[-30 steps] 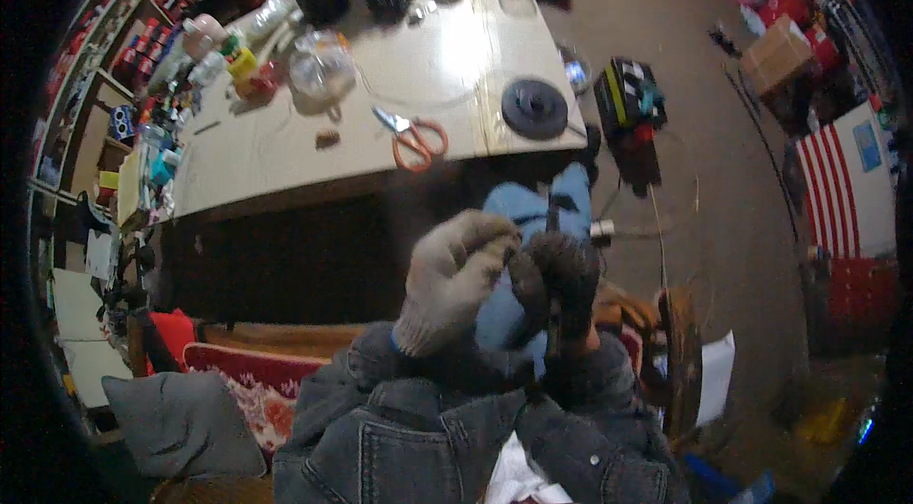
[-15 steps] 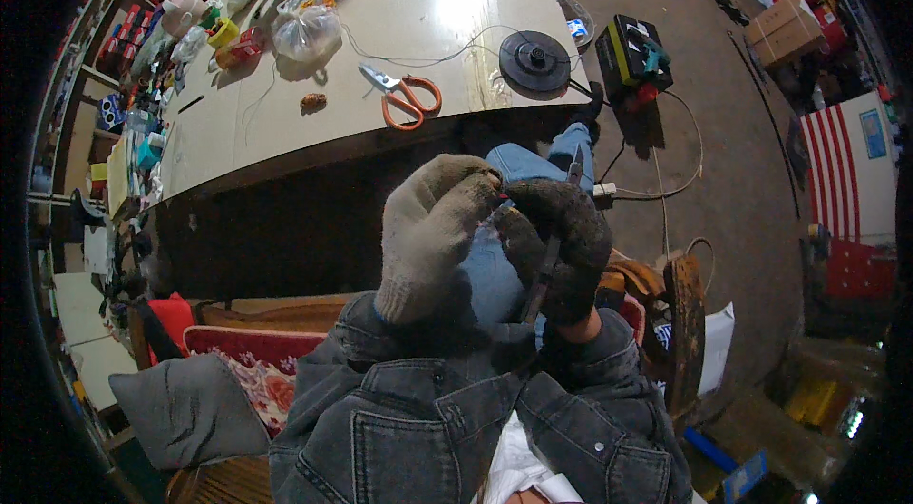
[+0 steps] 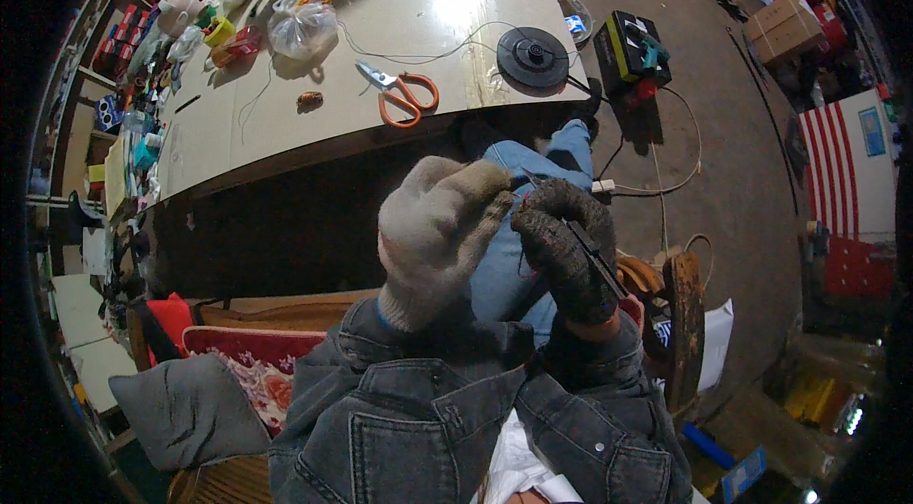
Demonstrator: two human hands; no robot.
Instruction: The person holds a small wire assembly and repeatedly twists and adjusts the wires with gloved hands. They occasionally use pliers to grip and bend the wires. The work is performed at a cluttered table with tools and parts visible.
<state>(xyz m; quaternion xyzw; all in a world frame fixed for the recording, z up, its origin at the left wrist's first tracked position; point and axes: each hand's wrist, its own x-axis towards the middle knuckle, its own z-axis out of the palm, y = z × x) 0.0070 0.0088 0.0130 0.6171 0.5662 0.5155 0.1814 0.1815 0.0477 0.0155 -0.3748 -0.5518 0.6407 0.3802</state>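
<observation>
closely curled, the pale-gloved left hand (image 3: 428,228) hid whether it pinched anything; the dark-gloved right hand (image 3: 557,252) gripped a slim dark tool (image 3: 595,255) slantwise, seemingly freeing its fingertips. ahead, the table's (image 3: 238,147) edge stood between them and orange-handled scissors (image 3: 399,85); a black disc (image 3: 518,59) sat rightward.

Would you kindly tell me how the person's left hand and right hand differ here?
The left hand wears a pale glove, while the right hand wears a dark grey glove. A slim dark tool lies along the right hand, whereas no such tool shows in the left hand. Both hands are gloved, with fingers bent, above the blue jeans.
</observation>
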